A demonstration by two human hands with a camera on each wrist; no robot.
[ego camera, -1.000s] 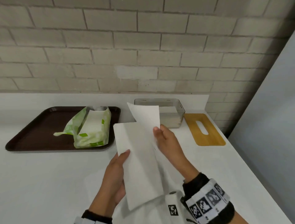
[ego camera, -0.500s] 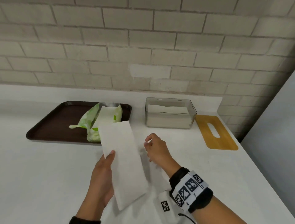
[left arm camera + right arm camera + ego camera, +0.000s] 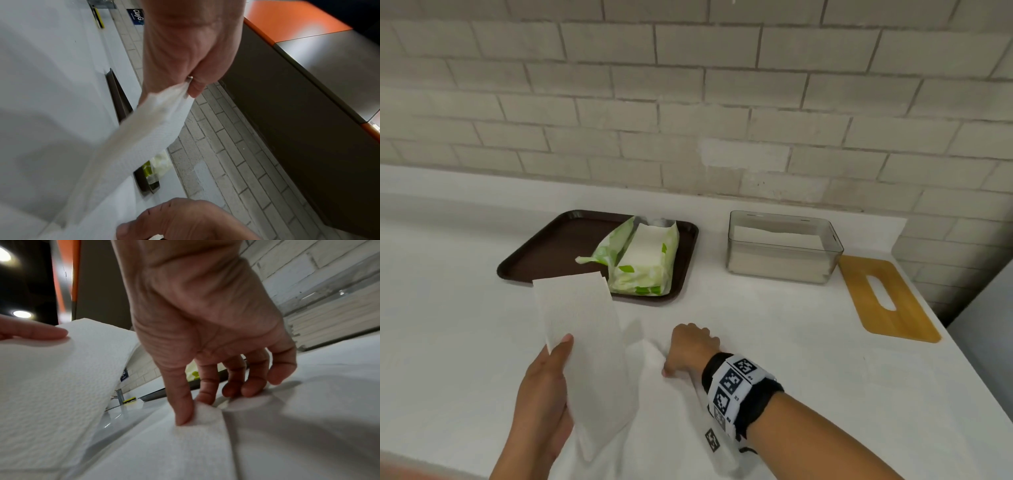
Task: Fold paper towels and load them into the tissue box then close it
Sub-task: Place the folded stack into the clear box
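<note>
My left hand holds a folded white paper towel above the counter, thumb on top; the left wrist view shows the left hand pinching the towel at its edge. My right hand is down on the counter to the right, and its thumb and forefinger pinch the corner of a second paper towel that lies flat there. The clear tissue box stands open at the back right with a stack of towels inside. Its bamboo lid lies flat to the box's right.
A dark brown tray at the back left carries an opened green and white pack of paper towels. A brick wall runs behind the white counter. The counter's right edge lies just past the lid.
My right hand let go of the folded towel and dropped to the counter, where it now pinches the flat towel. The left hand carried the folded towel lower and to the left.
</note>
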